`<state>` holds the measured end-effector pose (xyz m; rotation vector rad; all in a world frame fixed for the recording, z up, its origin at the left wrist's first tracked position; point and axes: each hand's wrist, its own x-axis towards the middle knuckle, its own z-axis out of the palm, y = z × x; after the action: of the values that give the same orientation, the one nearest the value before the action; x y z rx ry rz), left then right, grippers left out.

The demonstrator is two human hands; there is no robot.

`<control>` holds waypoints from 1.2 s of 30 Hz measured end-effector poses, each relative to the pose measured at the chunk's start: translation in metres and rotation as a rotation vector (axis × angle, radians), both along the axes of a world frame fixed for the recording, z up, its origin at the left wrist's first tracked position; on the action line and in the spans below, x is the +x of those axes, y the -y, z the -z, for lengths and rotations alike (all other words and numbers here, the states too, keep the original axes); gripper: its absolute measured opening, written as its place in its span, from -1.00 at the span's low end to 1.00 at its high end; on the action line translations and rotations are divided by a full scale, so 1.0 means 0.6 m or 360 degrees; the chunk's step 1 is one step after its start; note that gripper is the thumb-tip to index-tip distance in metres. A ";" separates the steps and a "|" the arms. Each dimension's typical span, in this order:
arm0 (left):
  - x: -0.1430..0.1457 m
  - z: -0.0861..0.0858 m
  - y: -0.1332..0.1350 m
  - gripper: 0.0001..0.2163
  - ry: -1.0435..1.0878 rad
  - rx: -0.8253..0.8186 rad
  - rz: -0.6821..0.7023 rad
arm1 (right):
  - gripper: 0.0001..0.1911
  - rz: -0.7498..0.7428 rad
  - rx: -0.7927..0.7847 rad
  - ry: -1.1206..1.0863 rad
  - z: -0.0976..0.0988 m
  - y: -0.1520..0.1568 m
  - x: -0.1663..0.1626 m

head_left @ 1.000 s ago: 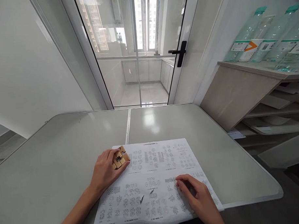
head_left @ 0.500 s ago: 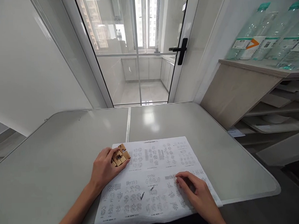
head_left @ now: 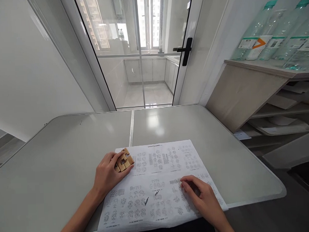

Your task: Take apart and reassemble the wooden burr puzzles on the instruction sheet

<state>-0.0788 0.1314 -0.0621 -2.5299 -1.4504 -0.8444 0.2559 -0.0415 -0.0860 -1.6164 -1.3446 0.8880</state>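
Observation:
A white sheet printed with many small diagrams (head_left: 161,170) lies on the grey table (head_left: 69,149) in front of me. On its upper left corner rests a small wooden interlocking puzzle (head_left: 124,161). My left hand (head_left: 108,173) wraps its fingers round the puzzle from the left and holds it down on the paper. My right hand (head_left: 201,197) lies on the lower right part of the sheet with the fingers curled and the fingertips pressing on a diagram; nothing shows in it.
A glass door with a black handle (head_left: 184,50) stands behind the table. To the right is a wooden shelf unit (head_left: 245,92) with several plastic water bottles (head_left: 258,34) on top and flat trays on its shelves.
Both hands keep their places on the puzzle and the sheet. The view has tilted slightly, so everything sits a little higher in the picture.

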 end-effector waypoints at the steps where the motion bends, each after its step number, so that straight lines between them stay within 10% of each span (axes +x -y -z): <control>1: 0.000 0.000 0.000 -0.53 -0.0006 0.0014 0.0006 | -0.53 -0.0002 -0.0002 -0.0006 0.000 -0.001 0.001; 12: 0.024 -0.020 0.005 -0.51 0.0006 0.0017 0.0213 | -0.60 -0.0121 -0.0029 0.0031 -0.020 -0.010 -0.004; 23: 0.213 -0.017 -0.011 -0.44 0.0165 -0.0005 0.0925 | -0.50 -0.0580 -0.0165 -0.0528 -0.074 -0.187 -0.023; 36: 0.224 0.027 -0.034 -0.19 0.0339 -0.0382 0.0934 | -0.53 -0.0637 0.0008 -0.0073 -0.027 -0.250 0.020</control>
<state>0.0554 0.1520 -0.0782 -3.2032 -0.8864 -1.0970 0.2680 0.1084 -0.0699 -1.3336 -1.6672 1.1461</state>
